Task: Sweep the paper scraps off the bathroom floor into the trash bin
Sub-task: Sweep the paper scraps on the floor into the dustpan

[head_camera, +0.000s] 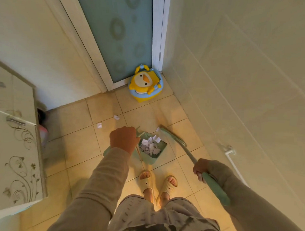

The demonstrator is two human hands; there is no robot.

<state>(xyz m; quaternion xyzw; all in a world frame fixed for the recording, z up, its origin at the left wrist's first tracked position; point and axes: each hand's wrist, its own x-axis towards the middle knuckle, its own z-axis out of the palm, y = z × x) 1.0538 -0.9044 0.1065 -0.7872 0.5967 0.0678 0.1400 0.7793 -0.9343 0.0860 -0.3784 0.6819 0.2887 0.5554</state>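
Head view, looking down at a tiled bathroom floor. Left hand (124, 139): fingers curled closed around the thin upright handle (139, 150) of a pale green plastic dustpan (152, 150); the knuckles face the camera and the fingertips are hidden. Right hand (201, 168): fingers wrapped closed around the mint green handle of a long broom (213, 183), the shaft running diagonally up and left to a narrow green broom head (171, 135) that sits just beside the dustpan's right edge.

The dustpan is a boxy scoop resting on the floor ahead of the person's feet. It holds a heap of small white crumpled paper scraps (150, 145), irregular and angular in shape. One scrap lies at the tip of the broom head. Two loose white scraps (99, 125) remain on the glossy beige square floor tiles (80, 147), to the left of and beyond the left hand, well apart from the pan.

Both arms wear soft beige long sleeves. Feet are in ribbed cream slide sandals (146, 182).

A yellow and blue duck-shaped plastic child's potty (145, 83) stands in the far corner against a frosted blue-green glass door (117, 30). A cream cabinet with scrolled floral decoration (15, 153) occupies the left side. No trash bin is identifiable.
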